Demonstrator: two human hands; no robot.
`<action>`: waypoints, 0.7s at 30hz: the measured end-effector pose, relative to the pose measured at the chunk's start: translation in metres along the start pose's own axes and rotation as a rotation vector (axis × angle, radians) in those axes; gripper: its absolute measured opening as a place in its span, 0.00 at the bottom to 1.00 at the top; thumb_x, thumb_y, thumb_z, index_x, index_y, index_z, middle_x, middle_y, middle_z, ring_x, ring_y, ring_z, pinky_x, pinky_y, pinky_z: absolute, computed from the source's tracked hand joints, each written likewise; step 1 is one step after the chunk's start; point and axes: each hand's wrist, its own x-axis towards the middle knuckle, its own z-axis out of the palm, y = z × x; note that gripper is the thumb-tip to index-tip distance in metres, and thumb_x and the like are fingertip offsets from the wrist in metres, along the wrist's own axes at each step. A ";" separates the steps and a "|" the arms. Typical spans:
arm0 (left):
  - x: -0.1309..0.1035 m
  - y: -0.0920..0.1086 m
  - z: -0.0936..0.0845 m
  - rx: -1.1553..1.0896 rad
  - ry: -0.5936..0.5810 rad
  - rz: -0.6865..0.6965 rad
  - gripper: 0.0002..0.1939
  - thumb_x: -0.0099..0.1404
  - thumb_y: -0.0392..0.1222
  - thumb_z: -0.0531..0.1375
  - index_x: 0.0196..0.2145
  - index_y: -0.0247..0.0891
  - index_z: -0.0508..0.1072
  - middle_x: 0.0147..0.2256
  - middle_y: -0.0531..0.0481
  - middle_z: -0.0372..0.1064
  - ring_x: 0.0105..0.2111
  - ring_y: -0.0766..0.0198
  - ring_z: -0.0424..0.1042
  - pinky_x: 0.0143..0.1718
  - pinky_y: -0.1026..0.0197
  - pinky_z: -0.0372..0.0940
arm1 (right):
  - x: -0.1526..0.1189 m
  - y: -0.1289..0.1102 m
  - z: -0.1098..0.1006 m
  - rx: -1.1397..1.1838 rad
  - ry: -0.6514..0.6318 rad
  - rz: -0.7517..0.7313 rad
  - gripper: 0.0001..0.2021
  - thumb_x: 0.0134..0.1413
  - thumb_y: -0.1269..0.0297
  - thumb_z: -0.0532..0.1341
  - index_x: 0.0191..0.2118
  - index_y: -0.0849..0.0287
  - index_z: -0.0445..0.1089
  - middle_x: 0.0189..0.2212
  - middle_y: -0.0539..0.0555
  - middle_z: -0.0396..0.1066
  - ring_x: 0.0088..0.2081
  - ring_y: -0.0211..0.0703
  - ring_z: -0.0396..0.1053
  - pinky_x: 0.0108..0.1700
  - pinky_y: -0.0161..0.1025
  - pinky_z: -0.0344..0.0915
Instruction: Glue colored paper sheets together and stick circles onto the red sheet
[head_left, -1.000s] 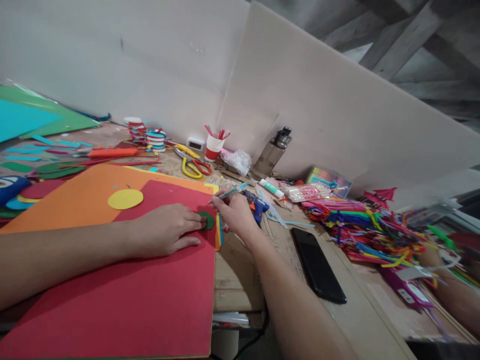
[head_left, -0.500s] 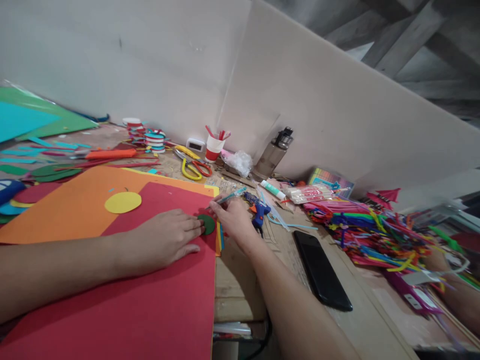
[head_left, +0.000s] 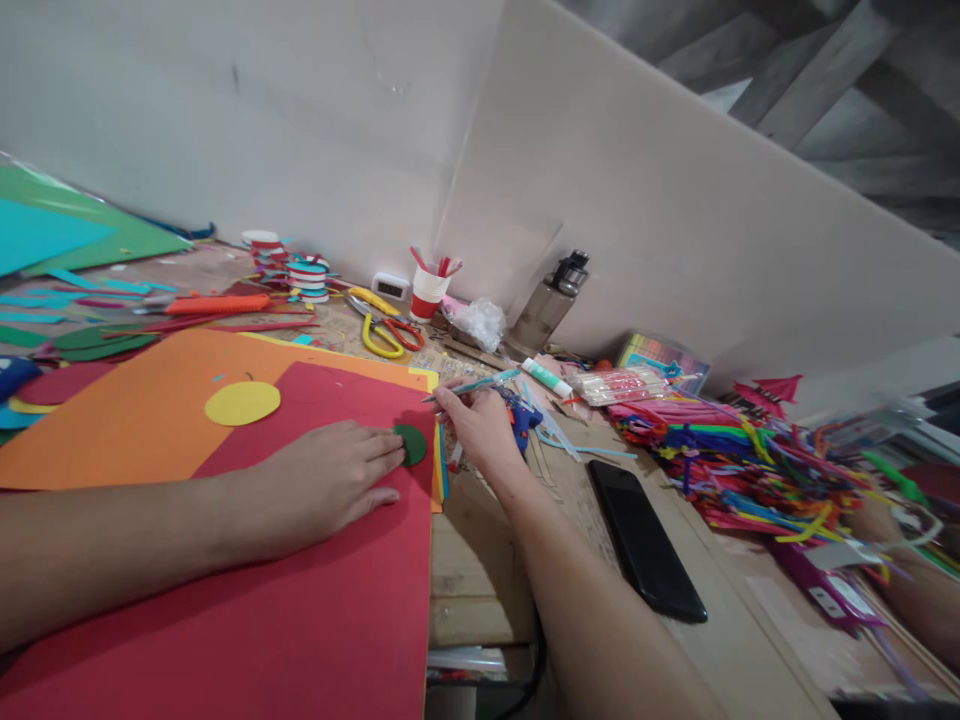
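Observation:
Flat on the red sheet (head_left: 315,620), my left hand (head_left: 334,475) presses its fingertips on the left edge of a small green circle (head_left: 411,445). Its thumb is spread from the other fingers. My right hand (head_left: 480,425) is closed around a light-blue pen (head_left: 487,381), just right of the red sheet's corner. The pen's tip points left, above the green circle and apart from it. A yellow circle (head_left: 242,403) lies on the orange sheet (head_left: 135,400) to the left.
Behind are scissors (head_left: 382,335), a red and white cup (head_left: 429,293) and a glue stick (head_left: 546,377). A blue glue gun (head_left: 523,420) sits beside my right hand. Rightward lie a black phone (head_left: 645,540), colourful pipe cleaners (head_left: 720,450) and another person's arm (head_left: 915,570).
My right hand has moved slightly right, away from the green circle, with the pen in it. My left hand has stayed on the red sheet.

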 end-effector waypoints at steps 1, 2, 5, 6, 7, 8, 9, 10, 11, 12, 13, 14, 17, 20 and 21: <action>0.000 0.000 0.000 -0.007 0.004 -0.001 0.20 0.70 0.48 0.53 0.51 0.35 0.74 0.50 0.39 0.73 0.48 0.53 0.72 0.50 0.53 0.65 | 0.000 0.001 0.001 0.001 -0.005 0.000 0.09 0.55 0.62 0.58 0.29 0.60 0.70 0.24 0.52 0.74 0.25 0.37 0.71 0.28 0.31 0.64; 0.000 0.000 0.000 -0.013 0.007 -0.001 0.20 0.70 0.48 0.53 0.51 0.36 0.75 0.50 0.39 0.73 0.48 0.53 0.72 0.50 0.52 0.65 | 0.000 0.002 0.001 0.005 -0.008 0.000 0.08 0.55 0.62 0.58 0.30 0.60 0.70 0.25 0.52 0.74 0.25 0.37 0.71 0.28 0.31 0.64; 0.000 -0.001 -0.002 -0.008 0.000 -0.004 0.20 0.70 0.48 0.52 0.50 0.36 0.75 0.50 0.40 0.73 0.47 0.52 0.73 0.49 0.51 0.66 | 0.000 0.003 0.002 0.009 -0.009 -0.004 0.08 0.55 0.62 0.58 0.31 0.60 0.70 0.25 0.51 0.74 0.26 0.37 0.72 0.28 0.31 0.64; 0.000 0.000 -0.002 -0.004 -0.006 -0.003 0.20 0.70 0.48 0.51 0.50 0.36 0.75 0.50 0.40 0.73 0.47 0.52 0.73 0.49 0.51 0.66 | 0.000 0.003 0.001 0.004 -0.008 -0.010 0.08 0.55 0.62 0.58 0.30 0.60 0.70 0.24 0.51 0.74 0.25 0.37 0.72 0.28 0.31 0.64; 0.000 0.000 -0.003 -0.004 -0.008 -0.001 0.20 0.70 0.48 0.51 0.51 0.37 0.75 0.50 0.40 0.73 0.47 0.52 0.73 0.49 0.51 0.66 | 0.000 0.003 0.001 -0.004 -0.007 -0.015 0.08 0.55 0.62 0.58 0.30 0.60 0.70 0.24 0.51 0.74 0.26 0.37 0.72 0.28 0.31 0.64; 0.000 0.000 -0.004 -0.010 -0.005 0.002 0.20 0.71 0.47 0.50 0.51 0.37 0.75 0.50 0.41 0.73 0.47 0.53 0.73 0.49 0.52 0.66 | 0.000 0.002 0.001 -0.011 -0.004 -0.019 0.09 0.55 0.62 0.59 0.30 0.60 0.71 0.24 0.52 0.74 0.26 0.37 0.72 0.28 0.31 0.64; 0.000 0.000 -0.004 -0.021 0.003 0.003 0.20 0.71 0.47 0.50 0.51 0.37 0.74 0.50 0.41 0.73 0.47 0.53 0.73 0.49 0.52 0.66 | 0.000 0.002 0.000 -0.013 -0.002 -0.020 0.09 0.55 0.62 0.59 0.29 0.60 0.71 0.24 0.52 0.75 0.26 0.37 0.72 0.28 0.31 0.63; 0.000 -0.001 -0.004 -0.035 0.011 0.005 0.20 0.71 0.47 0.50 0.51 0.38 0.74 0.51 0.41 0.73 0.47 0.54 0.73 0.49 0.52 0.66 | 0.000 0.001 0.000 -0.013 -0.002 -0.018 0.09 0.55 0.62 0.59 0.29 0.60 0.71 0.25 0.52 0.75 0.26 0.38 0.72 0.28 0.31 0.64; 0.000 -0.001 -0.004 -0.046 0.015 0.006 0.20 0.71 0.47 0.50 0.52 0.38 0.74 0.51 0.41 0.73 0.48 0.54 0.73 0.49 0.52 0.66 | 0.000 0.001 0.000 -0.010 -0.003 -0.017 0.08 0.55 0.63 0.59 0.29 0.61 0.71 0.25 0.52 0.75 0.26 0.38 0.72 0.28 0.32 0.64; 0.000 -0.001 -0.004 -0.050 0.016 0.005 0.20 0.71 0.47 0.50 0.51 0.38 0.74 0.51 0.41 0.73 0.47 0.54 0.73 0.49 0.53 0.65 | 0.000 0.001 0.000 -0.006 -0.005 -0.016 0.08 0.55 0.63 0.59 0.29 0.61 0.71 0.25 0.52 0.75 0.26 0.38 0.72 0.28 0.32 0.64; -0.001 -0.001 -0.003 -0.048 0.013 0.005 0.20 0.71 0.47 0.50 0.51 0.38 0.74 0.50 0.41 0.73 0.47 0.54 0.73 0.49 0.53 0.65 | 0.000 0.001 0.000 -0.002 -0.006 -0.018 0.08 0.55 0.63 0.59 0.29 0.61 0.71 0.25 0.53 0.75 0.26 0.38 0.72 0.28 0.32 0.64; -0.001 -0.001 -0.003 -0.042 0.009 0.005 0.20 0.71 0.47 0.50 0.51 0.38 0.74 0.50 0.41 0.73 0.47 0.54 0.73 0.49 0.53 0.66 | 0.000 0.001 0.000 0.000 -0.007 -0.023 0.08 0.55 0.63 0.59 0.29 0.61 0.71 0.26 0.53 0.75 0.26 0.38 0.72 0.28 0.32 0.64; -0.001 -0.002 -0.002 -0.030 0.007 0.013 0.19 0.71 0.47 0.50 0.50 0.38 0.75 0.50 0.41 0.73 0.45 0.55 0.74 0.47 0.53 0.66 | 0.001 0.002 0.000 -0.027 -0.006 -0.037 0.09 0.55 0.62 0.59 0.29 0.60 0.72 0.25 0.52 0.75 0.26 0.38 0.72 0.28 0.32 0.63; 0.000 -0.003 -0.002 -0.028 0.004 0.018 0.18 0.70 0.47 0.51 0.50 0.39 0.75 0.50 0.42 0.73 0.44 0.55 0.74 0.46 0.54 0.66 | 0.001 0.002 0.000 -0.069 -0.001 -0.037 0.10 0.55 0.62 0.59 0.28 0.60 0.71 0.25 0.52 0.75 0.26 0.38 0.71 0.28 0.32 0.63; 0.000 -0.003 -0.002 -0.024 0.001 0.018 0.18 0.70 0.47 0.51 0.50 0.39 0.74 0.50 0.42 0.73 0.44 0.55 0.74 0.46 0.54 0.65 | 0.001 0.002 -0.001 -0.075 0.002 -0.033 0.10 0.56 0.62 0.58 0.28 0.60 0.71 0.25 0.52 0.75 0.26 0.38 0.71 0.29 0.32 0.63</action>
